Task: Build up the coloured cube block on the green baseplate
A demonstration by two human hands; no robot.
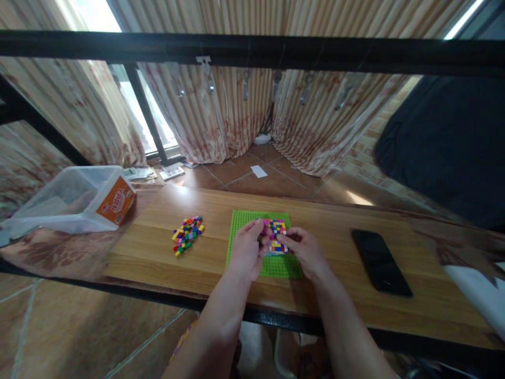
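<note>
A green studded baseplate (240, 221) lies on the wooden board in front of me. On it stands a low build of multicoloured toy bricks (279, 246), partly covered by my fingers. My left hand (249, 245) is at the build's left side with its fingers curled together; whatever is in them is hidden. My right hand (303, 247) is at the right side, thumb and forefinger closed against the bricks. A loose pile of small coloured bricks (188, 234) lies on the board to the left of the baseplate.
A black phone (381, 261) rests on the wooden board (158, 268) at the right. To the left stands a clear plastic bin (79, 200) with an orange label. A dark metal bar (252, 50) with hanging hooks crosses above, before striped curtains (221, 116).
</note>
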